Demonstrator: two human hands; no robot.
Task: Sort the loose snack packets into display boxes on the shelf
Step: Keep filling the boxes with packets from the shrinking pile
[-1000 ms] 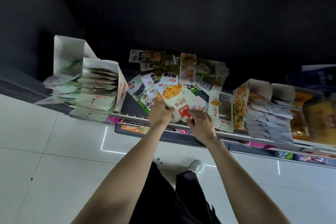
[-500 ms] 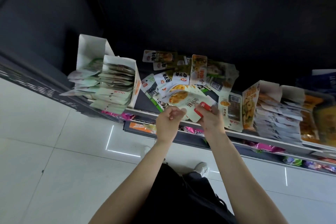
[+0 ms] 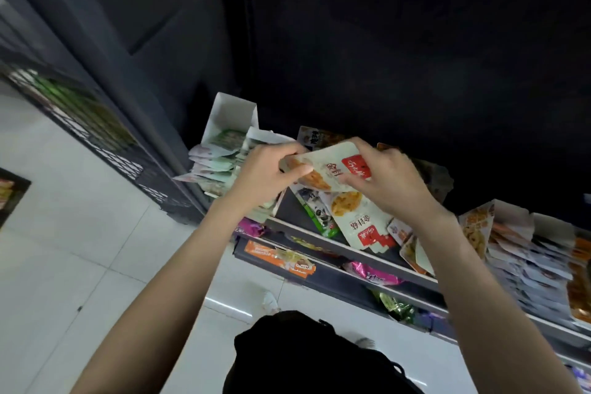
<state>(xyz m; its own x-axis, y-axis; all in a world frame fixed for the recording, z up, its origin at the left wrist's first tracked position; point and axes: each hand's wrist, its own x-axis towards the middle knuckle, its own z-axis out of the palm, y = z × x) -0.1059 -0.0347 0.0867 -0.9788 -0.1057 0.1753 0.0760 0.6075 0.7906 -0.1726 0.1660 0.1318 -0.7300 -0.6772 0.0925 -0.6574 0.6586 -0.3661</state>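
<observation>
Both my hands hold one white snack packet [image 3: 332, 169] with a red label, lifted above the shelf. My left hand [image 3: 268, 173] pinches its left end, and my right hand [image 3: 387, 182] grips its right end by the red label. Below it a pile of loose packets [image 3: 358, 221] lies on the shelf, with a similar white and red packet on top. A white display box [image 3: 230, 115] of pale green packets stands to the left, partly hidden behind my left hand. Another display box [image 3: 479, 227] with orange print stands to the right, full of stacked packets.
The shelf's front edge [image 3: 323, 240] runs down to the right, with a lower shelf [image 3: 287, 259] of orange, pink and green packets under it. A dark grille panel [image 3: 134, 166] stands at the left. White floor tiles and my dark trousers lie below.
Both hands have lifted the white and red packet up off the pile and toward the left. The camera has swung, so the shelf now sits lower right in view.
</observation>
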